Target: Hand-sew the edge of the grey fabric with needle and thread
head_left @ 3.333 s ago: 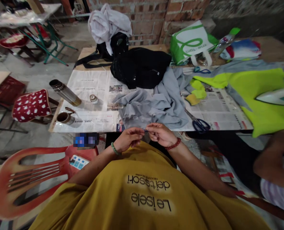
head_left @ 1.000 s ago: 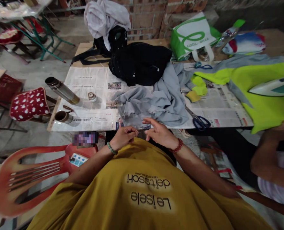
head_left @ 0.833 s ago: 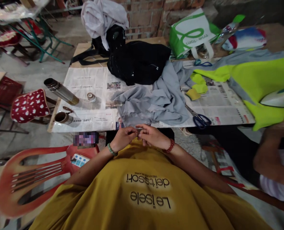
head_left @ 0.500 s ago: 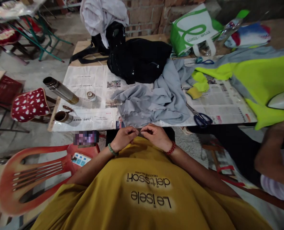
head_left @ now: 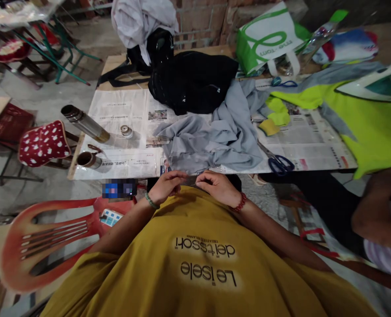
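At the table's front edge, close to my body, my left hand (head_left: 167,187) is closed, its fingers pressed together and pointing right. My right hand (head_left: 219,188) faces it in a pinch, a small gap between the two. Whatever the fingertips hold is too small to make out. Just beyond them lies a crumpled grey cloth garment (head_left: 211,143), its near edge almost at my fingers. Dark-blue-handled scissors (head_left: 279,164) rest to the right of the cloth, their blades pointing toward it.
Newspaper (head_left: 122,105) covers the table, holding a black bag (head_left: 191,81), a thermos (head_left: 85,123), its cap (head_left: 126,131) and a cup (head_left: 88,160). On the right, an iron (head_left: 378,83) is over a yellow-green garment (head_left: 373,127), near another person's arm (head_left: 378,207). A red chair (head_left: 50,204) stands left.
My hands have moved slightly apart, the left one shifting left. The iron has moved up and left over the yellow-green garment. The grey cloth stays put.
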Available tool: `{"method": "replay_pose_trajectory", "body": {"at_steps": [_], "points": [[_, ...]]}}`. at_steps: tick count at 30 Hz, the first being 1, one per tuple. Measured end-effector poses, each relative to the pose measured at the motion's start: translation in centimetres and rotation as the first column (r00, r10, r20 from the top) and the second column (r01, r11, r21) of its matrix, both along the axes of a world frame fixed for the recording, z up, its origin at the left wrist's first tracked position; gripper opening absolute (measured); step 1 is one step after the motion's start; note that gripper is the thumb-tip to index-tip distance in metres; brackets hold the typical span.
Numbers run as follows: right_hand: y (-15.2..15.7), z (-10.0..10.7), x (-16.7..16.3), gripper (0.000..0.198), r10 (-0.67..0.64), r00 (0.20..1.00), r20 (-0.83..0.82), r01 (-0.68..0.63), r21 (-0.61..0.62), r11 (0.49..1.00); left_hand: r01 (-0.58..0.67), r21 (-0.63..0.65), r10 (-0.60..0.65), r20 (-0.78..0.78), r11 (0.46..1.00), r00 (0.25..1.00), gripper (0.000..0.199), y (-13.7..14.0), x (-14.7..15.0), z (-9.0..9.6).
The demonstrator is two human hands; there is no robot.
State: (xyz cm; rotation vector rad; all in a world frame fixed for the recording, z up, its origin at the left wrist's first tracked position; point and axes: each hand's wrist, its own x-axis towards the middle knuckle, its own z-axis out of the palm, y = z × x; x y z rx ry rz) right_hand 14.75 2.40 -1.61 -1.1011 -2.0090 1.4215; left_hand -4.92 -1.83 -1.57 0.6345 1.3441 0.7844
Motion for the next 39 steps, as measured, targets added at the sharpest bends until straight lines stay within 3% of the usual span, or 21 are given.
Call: {"method": "replay_pose_trajectory", "body": {"at_steps": [7, 17, 21, 28, 39], "points": [[0.1, 0.0, 0.1, 0.012, 0.104, 0.993, 0.059, -0.112, 0.177, 0.978, 0.203, -0.025, -0.204, -0.033, 0.979, 0.978, 0.025, -0.1, 0.6, 0.7], [0.3, -0.2, -0.1, 0.013, 0.144, 0.986, 0.087, -0.162, 0.257, 0.953, 0.261, -0.037, -0.261, -0.001, 0.965, 0.965, 0.029, -0.2, 0.9, 0.6], [0.2, -0.5, -0.1, 0.012, 0.110, 0.993, 0.033, -0.114, 0.213, 0.970, 0.241, -0.038, -0.241, 0.002, 0.970, 0.970, 0.029, -0.3, 0.9, 0.0], [0.2, -1.3, 0.5, 0.012, -0.054, 0.995, -0.084, 0.051, -0.030, 0.998, 0.148, -0.030, -0.142, 0.141, 0.989, 0.980, 0.035, -0.4, 0.6, -0.8], [0.4, -0.7, 1.0, 0.017, -0.148, 0.981, -0.125, 0.137, -0.090, 0.987, 0.120, 0.007, -0.121, 0.035, 0.993, 0.992, 0.028, -0.4, 0.8, -0.6]]}}
